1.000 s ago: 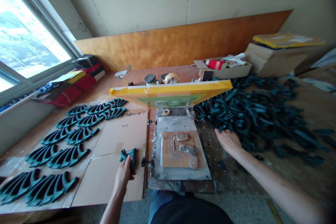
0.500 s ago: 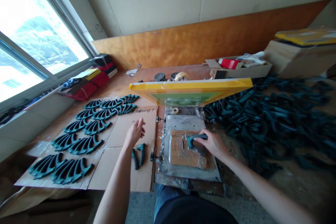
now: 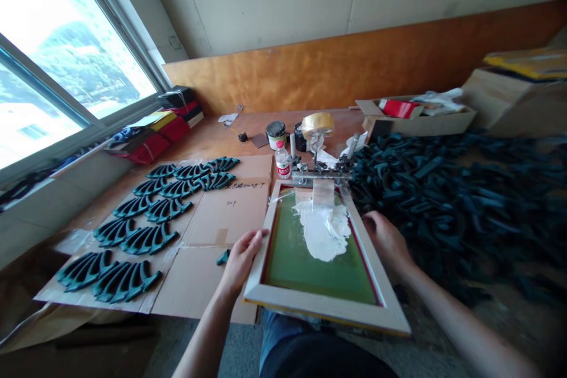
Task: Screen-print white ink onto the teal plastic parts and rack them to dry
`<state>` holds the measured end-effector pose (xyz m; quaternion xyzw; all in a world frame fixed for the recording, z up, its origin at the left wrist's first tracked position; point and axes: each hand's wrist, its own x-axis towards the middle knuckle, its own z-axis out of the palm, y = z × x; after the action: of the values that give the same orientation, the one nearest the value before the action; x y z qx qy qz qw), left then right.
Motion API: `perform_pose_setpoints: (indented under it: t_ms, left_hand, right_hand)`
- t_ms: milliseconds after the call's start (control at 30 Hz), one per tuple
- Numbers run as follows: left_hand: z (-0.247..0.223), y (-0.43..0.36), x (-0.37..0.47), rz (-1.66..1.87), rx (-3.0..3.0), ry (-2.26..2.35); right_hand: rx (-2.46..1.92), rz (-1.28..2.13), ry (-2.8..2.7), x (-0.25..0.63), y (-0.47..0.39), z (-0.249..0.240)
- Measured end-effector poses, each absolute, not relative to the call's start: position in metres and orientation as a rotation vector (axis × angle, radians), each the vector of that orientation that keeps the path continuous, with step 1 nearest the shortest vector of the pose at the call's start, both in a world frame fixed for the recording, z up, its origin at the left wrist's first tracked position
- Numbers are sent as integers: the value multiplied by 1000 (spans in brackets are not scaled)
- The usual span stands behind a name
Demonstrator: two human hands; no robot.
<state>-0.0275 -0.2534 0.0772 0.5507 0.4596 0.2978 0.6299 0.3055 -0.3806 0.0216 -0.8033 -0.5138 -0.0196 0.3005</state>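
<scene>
A screen printing frame lies lowered in front of me, its green mesh carrying a thick patch of white ink. My left hand has its thumb and fingers closed at the frame's left edge. At the right edge, my right hand is curled with its fingertips out of sight; what it holds, if anything, cannot be made out. A squeegee stands in the ink below a metal clamp bar. Partly hidden behind my left hand is a dark green curved plastic part on cardboard.
Fanned rows of dark green parts cover the left of the cardboard. A big heap of similar parts lies at right. Behind the frame stand a bottle, a jar and a tape roll. An open box sits beyond the heap.
The raised frame has come down over the jig plate, hiding it and the green part that my right hand held there. Both hands are now at the frame's sides.
</scene>
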Motion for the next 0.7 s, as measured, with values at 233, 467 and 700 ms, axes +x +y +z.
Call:
perform_pose_setpoints:
  t_ms: [233,467,700]
  left_hand:
    - [1,-262,-21,614,1245,1228]
    - [0,-260,-24,592,1270,1281]
    - [0,-260,-22,615,1178,1256]
  right_hand:
    - [-2010,-78,-1876,277,-310,73]
    - [-1717,136,-2384,245,-354,52]
    - [-1653,361,-2312,257,-357,61]
